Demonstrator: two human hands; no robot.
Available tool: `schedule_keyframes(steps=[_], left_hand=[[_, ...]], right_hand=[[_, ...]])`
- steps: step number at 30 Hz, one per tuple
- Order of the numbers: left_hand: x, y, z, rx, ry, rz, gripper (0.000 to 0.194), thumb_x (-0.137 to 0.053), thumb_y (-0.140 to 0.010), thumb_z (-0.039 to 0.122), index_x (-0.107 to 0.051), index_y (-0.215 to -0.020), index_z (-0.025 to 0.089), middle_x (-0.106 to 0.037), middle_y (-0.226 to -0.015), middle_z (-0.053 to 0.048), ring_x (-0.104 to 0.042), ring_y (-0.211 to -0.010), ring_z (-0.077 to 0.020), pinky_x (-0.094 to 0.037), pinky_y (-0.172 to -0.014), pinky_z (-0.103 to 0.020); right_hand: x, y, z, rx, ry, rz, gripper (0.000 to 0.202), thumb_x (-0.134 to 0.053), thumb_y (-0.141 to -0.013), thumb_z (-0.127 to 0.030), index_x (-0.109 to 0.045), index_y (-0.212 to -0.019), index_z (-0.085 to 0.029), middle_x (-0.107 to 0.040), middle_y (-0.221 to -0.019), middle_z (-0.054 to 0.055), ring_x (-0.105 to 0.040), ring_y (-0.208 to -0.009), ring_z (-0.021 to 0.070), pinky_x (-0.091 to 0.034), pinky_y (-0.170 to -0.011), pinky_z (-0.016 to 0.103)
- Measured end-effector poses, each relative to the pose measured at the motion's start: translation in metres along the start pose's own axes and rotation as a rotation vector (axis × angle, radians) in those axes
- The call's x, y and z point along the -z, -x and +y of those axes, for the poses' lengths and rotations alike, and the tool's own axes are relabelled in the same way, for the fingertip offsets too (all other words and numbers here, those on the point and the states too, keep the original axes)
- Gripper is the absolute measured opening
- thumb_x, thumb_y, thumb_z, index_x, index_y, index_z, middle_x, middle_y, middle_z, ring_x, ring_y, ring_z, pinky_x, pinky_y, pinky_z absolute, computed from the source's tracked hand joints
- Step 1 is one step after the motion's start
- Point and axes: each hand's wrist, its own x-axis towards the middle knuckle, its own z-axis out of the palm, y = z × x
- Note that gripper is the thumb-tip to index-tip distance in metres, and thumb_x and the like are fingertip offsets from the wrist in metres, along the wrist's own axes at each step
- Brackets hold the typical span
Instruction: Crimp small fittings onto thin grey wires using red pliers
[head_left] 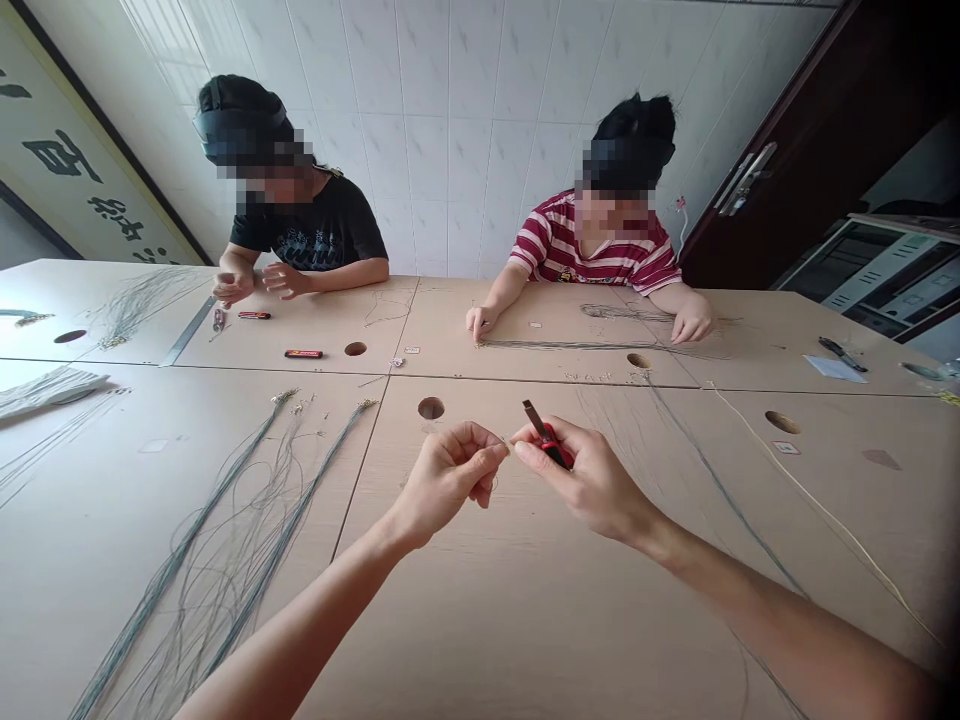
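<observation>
My left hand [459,465] is closed in a pinch above the middle of the table, on a thin wire whose small golden end [505,446] shows at the fingertips. My right hand [592,475] grips a red and black utility knife [551,445], its blade pointing up and to the left. The right thumb and index finger almost meet the left fingertips at the wire's end; whether they touch it is too small to tell. Bundles of thin grey-green wires [225,490] with golden ends lie left of my hands. Another wire bundle [720,480] runs along the right side.
Across the table [465,640] sit two people, one in a black shirt [330,225], one in a striped shirt [555,240] with hands at a wire bundle. A cutter [304,354] lies near a round hole [355,349]. A black pen-like tool [841,353] rests at the right.
</observation>
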Motion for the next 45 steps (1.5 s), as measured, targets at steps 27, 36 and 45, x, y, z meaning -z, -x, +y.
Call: schedule_keyframes(steps=[27, 36, 45], left_hand=[[-0.004, -0.003, -0.005, -0.042, -0.166, 0.067, 0.021, -0.057, -0.087, 0.030, -0.057, -0.072, 0.015, -0.051, -0.052, 0.005, -0.048, -0.044, -0.0051, -0.036, -0.045, -0.018], [-0.003, -0.002, -0.004, -0.036, -0.184, 0.052, 0.022, -0.058, -0.086, 0.037, -0.060, -0.096, 0.017, -0.056, -0.057, 0.006, -0.053, -0.046, -0.0066, -0.038, -0.046, -0.018], [0.011, -0.003, -0.021, 0.076, -0.364, 0.018, 0.024, -0.054, -0.086, 0.037, -0.065, -0.085, 0.015, -0.058, -0.065, 0.002, -0.047, -0.044, -0.0056, -0.033, -0.045, -0.021]], right_hand=[[-0.013, 0.000, 0.010, 0.027, -0.088, 0.119, 0.023, -0.054, -0.089, -0.039, -0.054, -0.076, -0.020, -0.042, -0.063, -0.004, -0.035, -0.057, 0.0097, -0.031, -0.053, 0.023], [-0.013, -0.003, 0.018, -0.027, -0.166, 0.089, 0.024, -0.052, -0.090, -0.042, -0.053, -0.080, -0.020, -0.041, -0.066, -0.004, -0.035, -0.060, 0.0101, -0.032, -0.055, 0.025], [-0.004, -0.007, 0.021, -0.096, -0.240, 0.107, 0.031, -0.053, -0.088, -0.049, -0.050, -0.079, -0.020, -0.034, -0.065, -0.005, -0.028, -0.054, 0.0079, -0.027, -0.045, 0.022]])
